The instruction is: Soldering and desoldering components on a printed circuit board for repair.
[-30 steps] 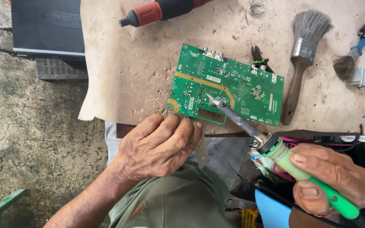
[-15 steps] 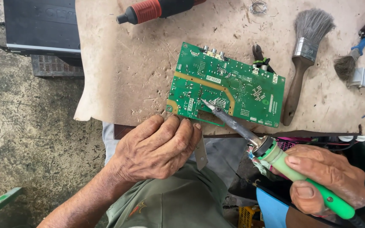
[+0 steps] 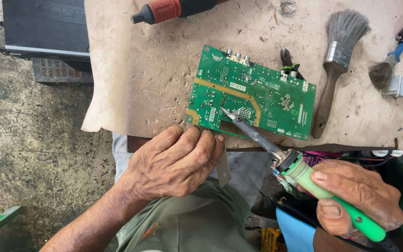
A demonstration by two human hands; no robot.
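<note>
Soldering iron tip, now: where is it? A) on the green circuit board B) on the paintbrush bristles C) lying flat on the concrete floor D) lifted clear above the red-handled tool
A: the right hand grips the green handle of the soldering iron, and its tip rests on the near-left part of the circuit board, beside the left hand at the board's edge.

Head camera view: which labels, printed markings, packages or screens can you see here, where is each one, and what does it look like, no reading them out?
Small white label: rectangular, on the green circuit board, upper middle, above the yellow band.
Pale lettering: faint raised strip on the black device case, top left, off the workboard.
Orange emblem: small mark on the olive shirt, bottom centre.
No screens or packages in view.
</note>
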